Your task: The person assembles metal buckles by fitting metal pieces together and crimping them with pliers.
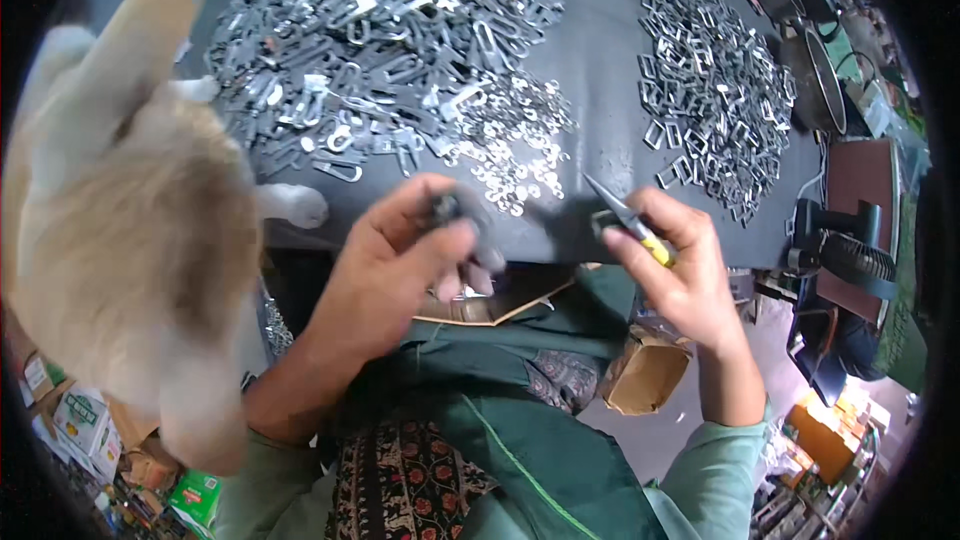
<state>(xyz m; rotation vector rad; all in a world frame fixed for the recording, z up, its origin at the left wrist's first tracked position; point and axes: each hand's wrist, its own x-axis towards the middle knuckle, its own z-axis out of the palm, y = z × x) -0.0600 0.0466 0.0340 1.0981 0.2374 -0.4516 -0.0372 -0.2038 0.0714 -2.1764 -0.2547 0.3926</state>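
My left hand (400, 265) is closed around small dark metal pieces (446, 208) near the table's front edge; motion blur hides their exact shape. My right hand (675, 265), to its right, grips a pointed steel tool (625, 210) with a yellow part, its tip angled up and left. Between thumb and forefinger of that hand sits a small rectangular metal loop (604, 224). Just beyond my hands lies a heap of shiny small metal pieces (515, 165). Behind it rises a big pile of elongated slotted metal pieces (380, 40). Rectangular metal loops (710, 80) are spread at the right.
A tan-and-white cat (130, 230) fills the left side, one paw (295, 205) on the dark table (605, 60). An open cardboard box (648, 375) stands below the table at my right. A small black fan (855, 255) and a dark round pan (815, 75) are farther right.
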